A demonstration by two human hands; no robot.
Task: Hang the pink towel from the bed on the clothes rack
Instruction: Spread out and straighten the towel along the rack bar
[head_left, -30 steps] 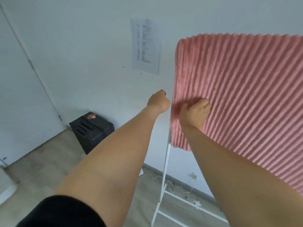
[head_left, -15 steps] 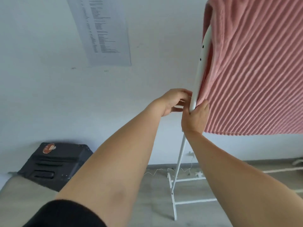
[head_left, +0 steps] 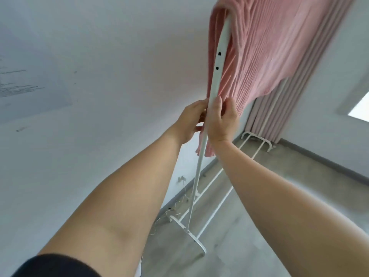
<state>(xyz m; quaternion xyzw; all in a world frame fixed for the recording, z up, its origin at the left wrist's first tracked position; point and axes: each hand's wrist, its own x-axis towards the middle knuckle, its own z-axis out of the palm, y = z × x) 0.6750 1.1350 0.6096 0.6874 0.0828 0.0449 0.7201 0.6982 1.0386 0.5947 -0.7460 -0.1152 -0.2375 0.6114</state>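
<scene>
The pink ribbed towel [head_left: 265, 48] hangs draped over the top bar of the white clothes rack [head_left: 218, 62], one half on each side of the near upright post. My left hand [head_left: 190, 120] is on the wall side of the post, fingers closed on the towel's lower edge there. My right hand [head_left: 221, 118] is on the room side, pinching the towel's bottom edge against the post. A small pink corner hangs below my hands.
A white wall runs close behind the rack on the left, with a printed sheet [head_left: 30, 90] stuck on it. Pink curtains [head_left: 283, 100] hang at the far corner. The rack's white base rails [head_left: 199, 236] sit on the grey floor, with a thin wire beside them.
The view has swung around to the rack's end, so the towel now appears edge-on. Both hands have stayed at the post on the towel's lower edges. The black case has left the view.
</scene>
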